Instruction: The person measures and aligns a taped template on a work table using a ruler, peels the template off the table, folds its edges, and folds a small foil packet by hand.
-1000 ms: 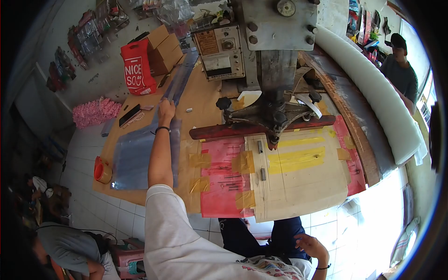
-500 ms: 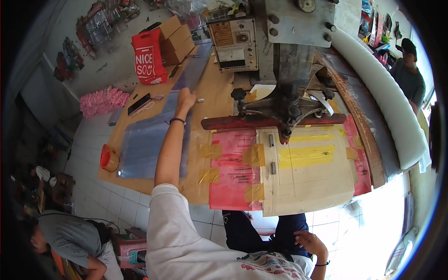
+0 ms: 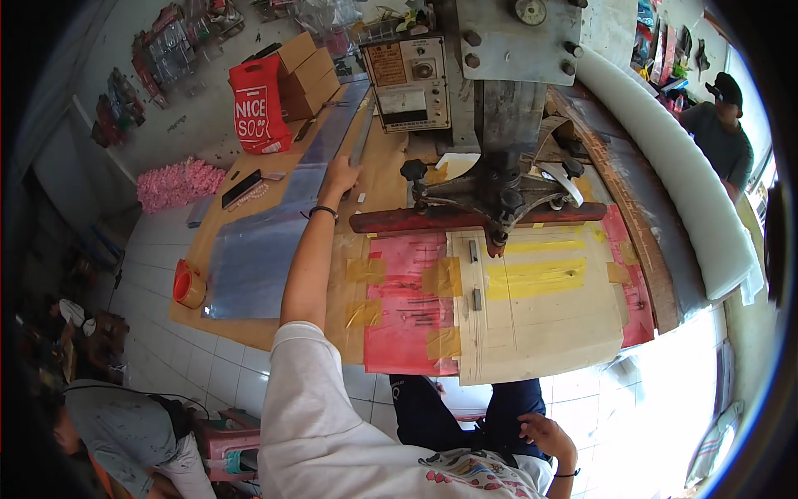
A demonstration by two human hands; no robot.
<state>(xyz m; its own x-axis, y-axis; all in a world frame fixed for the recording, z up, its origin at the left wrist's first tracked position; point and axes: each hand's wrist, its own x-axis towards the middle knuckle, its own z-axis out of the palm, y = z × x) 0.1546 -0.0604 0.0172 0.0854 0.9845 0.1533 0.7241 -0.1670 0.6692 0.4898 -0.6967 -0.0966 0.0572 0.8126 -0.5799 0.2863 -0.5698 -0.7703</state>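
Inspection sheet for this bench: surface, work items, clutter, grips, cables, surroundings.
Surface: brown table; taped pink sheet and tan sheet beside it at the press.
Job's things: blue plastic sheet lying flat; grey strip.
Clutter: phone, red bag, orange roll, all on the left.
Grips: left grip at the grey strip, hold unclear; right grip near the lap, nothing seen in it.
Cables: black cord, lower left.
Surroundings: bent-over person lower left; another person at right.

My sleeve (image 3: 328, 395) is white, my wristband (image 3: 324, 212) black. I see a bluish sheet (image 3: 253, 258), a greyish strip (image 3: 361, 140), a white-lettered red bag (image 3: 256, 90), a pink heap (image 3: 177, 185) and 2 yellow bands (image 3: 536, 279) on a beige board (image 3: 549, 337).
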